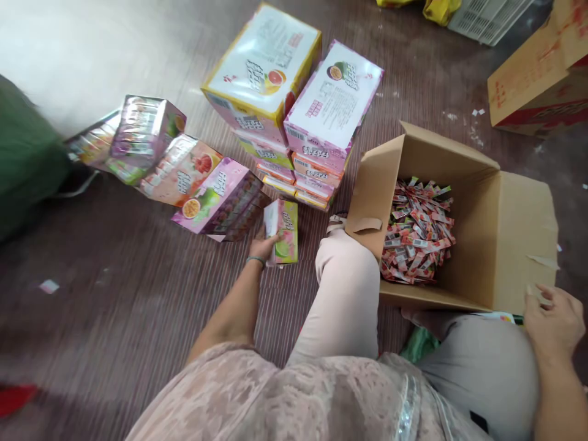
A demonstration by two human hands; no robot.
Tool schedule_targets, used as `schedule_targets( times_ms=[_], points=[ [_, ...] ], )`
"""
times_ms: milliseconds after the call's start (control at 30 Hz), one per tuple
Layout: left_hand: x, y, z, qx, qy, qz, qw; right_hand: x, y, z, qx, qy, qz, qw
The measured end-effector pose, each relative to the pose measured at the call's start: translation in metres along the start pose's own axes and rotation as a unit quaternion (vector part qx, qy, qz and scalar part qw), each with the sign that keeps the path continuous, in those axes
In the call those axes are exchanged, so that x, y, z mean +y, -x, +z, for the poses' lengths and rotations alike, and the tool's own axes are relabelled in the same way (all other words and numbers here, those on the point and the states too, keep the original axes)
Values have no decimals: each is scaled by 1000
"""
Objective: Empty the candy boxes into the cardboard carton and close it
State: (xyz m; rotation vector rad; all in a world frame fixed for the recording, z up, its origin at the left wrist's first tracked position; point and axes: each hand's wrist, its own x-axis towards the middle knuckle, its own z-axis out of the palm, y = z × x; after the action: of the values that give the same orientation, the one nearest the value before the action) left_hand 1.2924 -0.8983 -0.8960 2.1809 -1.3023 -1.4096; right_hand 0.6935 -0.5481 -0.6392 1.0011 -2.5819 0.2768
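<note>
My left hand [264, 246] grips a small green and pink box [287, 229] with a lime picture, low over the floor. Beside it lies a purple passion-fruit box [218, 193], one of several similar boxes in a leaning row. My right hand [554, 318] is above my right knee, close to the flap of an open cardboard carton [473, 239]. Its fingers are loosely curled and apart, with nothing visible in them. Many small pink and red sachets [418, 233] lie heaped inside the carton.
Stacks of boxes, topped by a yellow-edged box [264, 55] and a white and purple box [335, 92], stand ahead. Another carton [537, 79] and a pale plastic crate [487, 18] are at the upper right. A green bag [27, 159] bulges in from the left.
</note>
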Motion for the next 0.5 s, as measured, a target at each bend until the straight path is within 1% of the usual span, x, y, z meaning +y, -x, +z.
schedule_targets(
  times_ms=[67, 100, 167, 233, 333, 400, 467, 500],
  points=[
    [-1, 28, -8, 17, 98, -4, 995, -3, 0, 4, 4, -17, 4, 1000],
    [1, 42, -14, 23, 154, -8, 988, -5, -1, 5, 2, -27, 8, 1000],
    [11, 71, -32, 25, 276, -12, 961, -10, -1, 8, -3, -47, 19, 999],
    [28, 100, -55, 4, 357, 10, 934, -14, 0, 9, -8, -69, 31, 997],
    [64, 140, -94, -40, 416, 57, 907, -23, 3, 11, -6, -115, 44, 992],
    [92, 162, -114, -53, 432, 66, 898, -36, 6, 12, -11, -160, 58, 985],
    [125, 181, -126, -63, 448, 91, 887, -59, 9, 11, -46, -234, 83, 968],
    [143, 190, -127, -81, 460, 119, 876, -75, 9, 8, -79, -287, 93, 950]
  ],
)
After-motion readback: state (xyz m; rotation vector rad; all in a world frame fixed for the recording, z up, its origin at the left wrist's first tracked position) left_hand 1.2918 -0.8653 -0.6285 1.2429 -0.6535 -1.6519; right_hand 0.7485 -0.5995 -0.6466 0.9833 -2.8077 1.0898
